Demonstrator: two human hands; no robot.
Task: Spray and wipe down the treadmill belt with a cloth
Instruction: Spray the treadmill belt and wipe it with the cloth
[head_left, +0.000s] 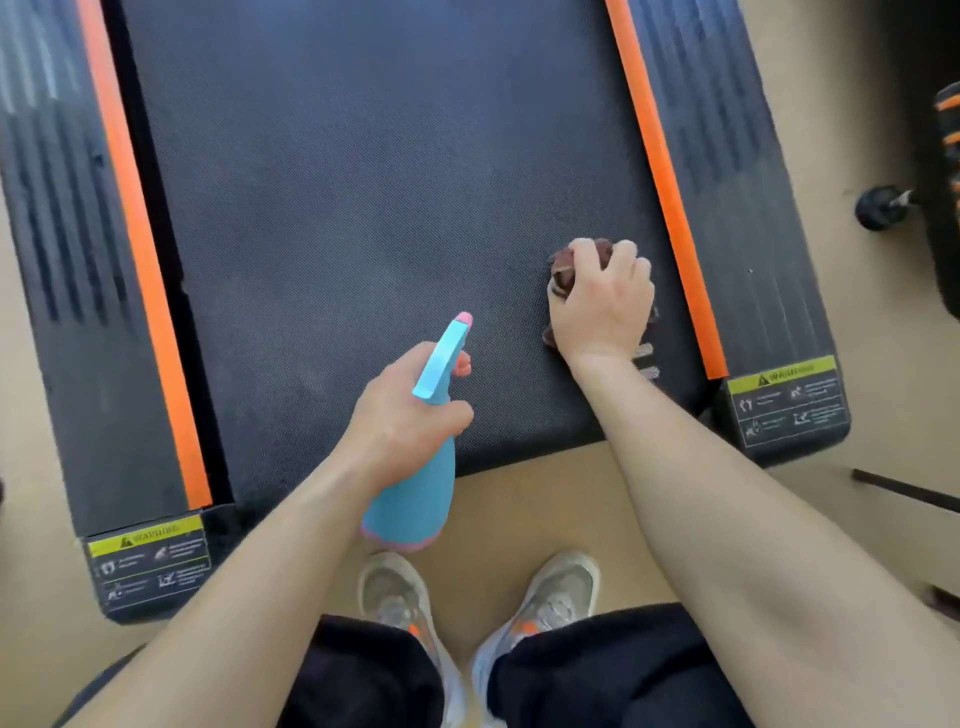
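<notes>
Left hand (402, 415) gripping tilted spray bottle (415, 493); right hand (602, 306) clenched on cloth (563, 270), pressing belt (363, 182).

Matt black treadmill belt (363, 208), finely textured like woven rubber. Smooth orange strips (660, 171), plastic by the look of them, beside ribbed black side rails (737, 182) with a dull sheen. Smooth blue plastic spray bottle (415, 488). Crumpled brown cloth (563, 273), possibly soft microfibre, too blurred to tell. Matt tan floor (540, 509).
</notes>
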